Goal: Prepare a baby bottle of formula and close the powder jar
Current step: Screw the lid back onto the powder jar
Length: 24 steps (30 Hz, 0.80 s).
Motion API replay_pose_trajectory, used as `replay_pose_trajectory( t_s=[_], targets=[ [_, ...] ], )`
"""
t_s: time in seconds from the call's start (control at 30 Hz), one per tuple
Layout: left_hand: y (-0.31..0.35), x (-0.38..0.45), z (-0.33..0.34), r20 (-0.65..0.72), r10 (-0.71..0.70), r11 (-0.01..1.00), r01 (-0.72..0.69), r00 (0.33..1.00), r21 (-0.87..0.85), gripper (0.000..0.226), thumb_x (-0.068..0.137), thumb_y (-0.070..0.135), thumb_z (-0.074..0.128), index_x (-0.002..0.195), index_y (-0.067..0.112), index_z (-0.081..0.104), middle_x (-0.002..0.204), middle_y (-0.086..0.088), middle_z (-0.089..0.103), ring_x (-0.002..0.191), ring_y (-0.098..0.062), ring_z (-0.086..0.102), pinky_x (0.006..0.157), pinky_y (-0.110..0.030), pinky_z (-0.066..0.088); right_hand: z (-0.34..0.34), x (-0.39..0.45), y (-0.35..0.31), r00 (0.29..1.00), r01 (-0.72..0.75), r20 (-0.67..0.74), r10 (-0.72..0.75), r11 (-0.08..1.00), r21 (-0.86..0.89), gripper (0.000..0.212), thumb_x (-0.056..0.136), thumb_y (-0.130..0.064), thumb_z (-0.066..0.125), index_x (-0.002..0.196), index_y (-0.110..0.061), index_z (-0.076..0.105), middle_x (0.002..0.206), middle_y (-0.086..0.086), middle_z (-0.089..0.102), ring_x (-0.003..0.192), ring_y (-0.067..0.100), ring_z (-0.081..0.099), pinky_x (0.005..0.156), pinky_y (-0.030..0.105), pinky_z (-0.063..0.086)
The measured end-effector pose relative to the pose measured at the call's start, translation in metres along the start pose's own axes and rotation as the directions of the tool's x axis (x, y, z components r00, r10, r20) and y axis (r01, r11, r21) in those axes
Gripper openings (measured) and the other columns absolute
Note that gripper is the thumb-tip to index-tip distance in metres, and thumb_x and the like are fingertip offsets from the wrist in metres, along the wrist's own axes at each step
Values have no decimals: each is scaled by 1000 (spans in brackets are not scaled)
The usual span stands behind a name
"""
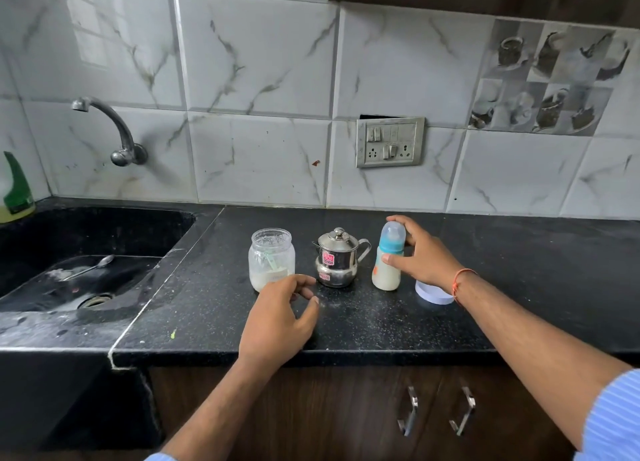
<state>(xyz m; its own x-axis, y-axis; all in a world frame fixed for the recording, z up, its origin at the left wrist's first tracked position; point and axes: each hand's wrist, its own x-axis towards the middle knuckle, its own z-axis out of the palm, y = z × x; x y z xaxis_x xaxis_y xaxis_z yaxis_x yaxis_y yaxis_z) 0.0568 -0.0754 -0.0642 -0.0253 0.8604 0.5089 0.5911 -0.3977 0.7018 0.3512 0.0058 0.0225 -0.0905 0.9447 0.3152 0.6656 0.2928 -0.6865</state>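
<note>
A baby bottle (387,270) with a teal collar, a clear cap and milky liquid in its lower part stands upright on the black counter (381,325). My right hand (424,256) holds it, thumb on the front and fingers curled behind the cap. The clear powder jar (272,252) stands open at the left, with white powder and a scoop inside. Its pale round lid (433,294) lies flat on the counter under my right wrist. My left hand (277,318) hovers just in front of the jar, fingers loosely curled and holding nothing.
A lidded steel pot (336,259) stands between jar and bottle. A black sink (86,249) with a spoon (90,268) lies at the left under a wall tap (116,131). A green soap bottle (15,190) stands at the far left. A switch plate (390,141) sits on the tiles.
</note>
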Motion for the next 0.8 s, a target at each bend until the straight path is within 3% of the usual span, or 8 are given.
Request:
replay_pose_trajectory(
  t_s=[0.07, 0.17, 0.23, 0.33, 0.43, 0.53, 0.7, 0.8],
  targets=[
    [2, 1, -1, -32, -50, 996, 48, 998, -73, 19, 98, 30, 78, 115, 35, 71, 90, 17, 71, 83, -3, 66, 76, -19, 52, 2, 3, 4, 1000, 8, -16, -8, 1000, -20, 76, 83, -22, 88, 144, -46, 49, 132, -11, 69, 116, 13, 69, 106, 46, 57],
    [1, 4, -4, -177, -185, 968, 148, 967, -201, 24, 95, 34, 80, 103, 36, 57, 85, 6, 66, 65, -13, 59, 66, -31, 51, 2, 6, 5, 1000, 11, -17, -12, 999, -41, 76, 84, -24, 88, 145, -46, 48, 132, -11, 69, 117, 13, 69, 106, 44, 57],
    [0, 4, -6, -281, -254, 942, 172, 925, -287, 39, 93, 33, 84, 109, 34, 49, 105, 0, 64, 81, -15, 63, 74, -34, 52, 0, 9, 3, 1000, 7, -2, -7, 998, -55, 76, 85, -21, 87, 146, -44, 48, 132, -9, 69, 116, 14, 69, 106, 43, 56],
    [0, 6, -10, -342, -281, 941, 187, 897, -283, 69, 88, 30, 90, 136, 24, 40, 135, 2, 43, 123, -20, 50, 107, -35, 47, -6, 12, 6, 1000, -9, 17, 11, 997, -78, 76, 86, -19, 87, 146, -44, 46, 133, -7, 69, 116, 17, 69, 104, 48, 58],
    [-6, 16, -14, -264, -322, 930, 252, 909, -267, 106, 83, 33, 94, 163, 23, 25, 158, 1, 31, 150, -21, 32, 126, -39, 31, -11, 12, 8, 999, -35, 27, 37, 997, -73, 79, 87, -16, 86, 146, -49, 44, 135, -3, 68, 112, 20, 70, 86, 49, 66],
    [-20, 29, -20, -188, -371, 914, 320, 910, -250, 128, 78, 34, 100, 171, 23, 13, 173, -3, 28, 162, -24, 26, 134, -45, 24, -11, 9, 10, 998, -38, 36, 41, 996, -79, 82, 90, -16, 83, 150, -49, 39, 135, -2, 66, 108, 20, 70, 75, 42, 68],
    [-37, 48, -26, -81, -402, 895, 372, 912, -248, 131, 71, 33, 104, 171, 28, 19, 160, 4, 55, 142, -23, 60, 124, -51, 46, -15, 3, 12, 998, -29, 54, 37, 988, -150, 98, 92, -33, 80, 163, -54, 16, 152, -4, 62, 125, 18, 67, 108, 41, 54],
    [-40, 49, -25, -63, -381, 914, 365, 923, -176, 123, 60, 50, 102, 163, 34, 36, 142, 15, 67, 128, -16, 68, 114, -49, 55, -21, 0, 16, 992, -44, 100, 70, 969, -244, 117, 90, -45, 81, 168, -45, -6, 157, -9, 56, 138, 19, 59, 115, 35, 43]
  ],
)
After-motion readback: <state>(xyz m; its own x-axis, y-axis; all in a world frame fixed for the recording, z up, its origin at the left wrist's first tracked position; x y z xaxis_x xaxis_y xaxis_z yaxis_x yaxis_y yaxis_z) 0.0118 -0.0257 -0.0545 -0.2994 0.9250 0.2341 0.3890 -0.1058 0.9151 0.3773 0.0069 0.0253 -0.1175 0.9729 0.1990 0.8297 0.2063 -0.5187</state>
